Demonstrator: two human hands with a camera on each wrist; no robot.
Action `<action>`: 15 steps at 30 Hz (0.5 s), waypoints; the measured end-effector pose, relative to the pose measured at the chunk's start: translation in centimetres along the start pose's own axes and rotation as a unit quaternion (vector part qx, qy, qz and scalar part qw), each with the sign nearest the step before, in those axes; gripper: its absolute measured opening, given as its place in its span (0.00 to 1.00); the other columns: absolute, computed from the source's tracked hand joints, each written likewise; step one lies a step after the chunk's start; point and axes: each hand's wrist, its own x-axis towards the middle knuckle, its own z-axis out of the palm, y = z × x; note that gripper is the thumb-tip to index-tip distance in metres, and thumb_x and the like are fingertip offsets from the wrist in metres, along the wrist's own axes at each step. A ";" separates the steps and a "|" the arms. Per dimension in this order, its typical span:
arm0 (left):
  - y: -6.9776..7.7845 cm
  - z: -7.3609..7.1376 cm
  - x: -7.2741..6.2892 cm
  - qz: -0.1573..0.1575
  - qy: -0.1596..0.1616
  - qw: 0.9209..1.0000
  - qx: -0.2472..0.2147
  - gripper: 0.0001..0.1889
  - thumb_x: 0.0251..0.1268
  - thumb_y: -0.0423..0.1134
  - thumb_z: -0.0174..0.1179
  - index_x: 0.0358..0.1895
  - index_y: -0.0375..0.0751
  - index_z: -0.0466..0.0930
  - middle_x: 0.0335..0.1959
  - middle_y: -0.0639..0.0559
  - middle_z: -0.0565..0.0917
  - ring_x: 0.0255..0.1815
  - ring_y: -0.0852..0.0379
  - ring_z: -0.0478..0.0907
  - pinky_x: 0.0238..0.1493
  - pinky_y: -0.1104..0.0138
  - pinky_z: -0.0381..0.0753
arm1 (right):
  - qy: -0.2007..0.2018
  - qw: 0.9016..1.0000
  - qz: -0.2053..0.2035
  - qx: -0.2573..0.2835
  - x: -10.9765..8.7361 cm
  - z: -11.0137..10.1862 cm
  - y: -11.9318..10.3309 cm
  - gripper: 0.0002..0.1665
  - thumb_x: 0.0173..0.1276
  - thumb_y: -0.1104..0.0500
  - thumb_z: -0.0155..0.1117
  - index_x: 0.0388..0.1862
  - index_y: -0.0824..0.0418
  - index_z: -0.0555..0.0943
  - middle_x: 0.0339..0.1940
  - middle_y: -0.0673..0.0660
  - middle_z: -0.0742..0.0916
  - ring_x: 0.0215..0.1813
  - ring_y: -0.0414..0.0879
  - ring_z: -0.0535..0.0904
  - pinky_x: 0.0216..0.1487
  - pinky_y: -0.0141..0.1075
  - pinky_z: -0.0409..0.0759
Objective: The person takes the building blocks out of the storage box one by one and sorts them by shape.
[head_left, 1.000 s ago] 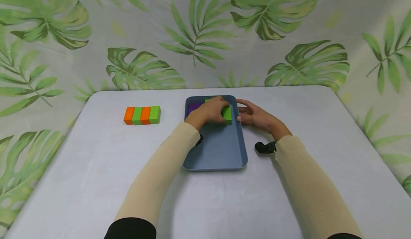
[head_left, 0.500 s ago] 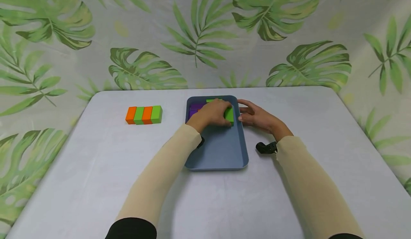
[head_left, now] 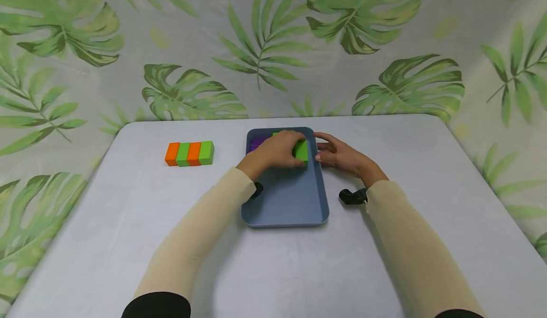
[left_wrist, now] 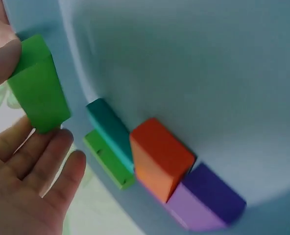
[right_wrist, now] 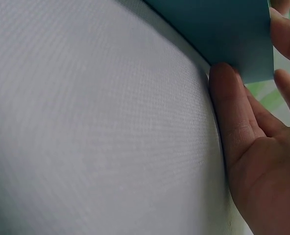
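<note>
My left hand (head_left: 278,149) reaches over the far part of a blue-grey tray (head_left: 290,204) and holds a green block (left_wrist: 39,88) between thumb and fingers, by the tray's right wall. In the left wrist view, a teal block (left_wrist: 110,129), a flat green block (left_wrist: 108,159), an orange block (left_wrist: 162,156) and a purple block (left_wrist: 208,198) lie along the far end. From outside, my right hand (head_left: 339,155) rests against the tray's right side with relaxed fingers. The right wrist view shows its thumb touching the wall.
Left of the tray on the white table (head_left: 107,242) stands a row of blocks (head_left: 189,154), orange and green by turns. A leaf-patterned cloth (head_left: 273,47) hangs behind the table. Each wrist wears a small black camera (head_left: 353,196).
My left forearm and wrist have swung slightly left, while the hand still holds the green block at the tray's right wall. My right hand has stayed in place.
</note>
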 end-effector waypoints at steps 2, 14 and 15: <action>0.0 -0.5 -0.7 0.008 0.003 1.000 -0.001 0.36 0.59 0.52 0.68 0.68 0.40 0.71 0.62 0.47 0.77 0.53 0.53 0.75 0.57 0.61 0.78 | 0.001 1.000 0.001 0.003 0.1 0.1 0.0 0.47 0.74 0.63 0.58 0.82 0.44 0.45 0.82 0.63 0.57 0.79 0.61 0.61 0.77 0.56 0.63; -0.1 -2.9 -5.7 0.038 0.042 0.997 -0.048 0.35 0.58 0.48 0.69 0.68 0.41 0.71 0.64 0.46 0.73 0.57 0.49 0.76 0.57 0.58 0.78 | -0.001 1.000 -0.005 0.000 -0.1 0.1 0.0 0.48 0.74 0.64 0.57 0.83 0.48 0.43 0.82 0.65 0.55 0.79 0.63 0.58 0.77 0.57 0.61; -0.2 -3.0 -6.3 0.037 0.046 0.997 -0.050 0.35 0.58 0.48 0.70 0.68 0.41 0.71 0.64 0.46 0.73 0.57 0.49 0.75 0.58 0.58 0.79 | 0.000 1.000 -0.006 -0.001 -0.1 0.2 0.0 0.48 0.74 0.64 0.57 0.83 0.48 0.43 0.82 0.65 0.55 0.80 0.63 0.58 0.78 0.58 0.61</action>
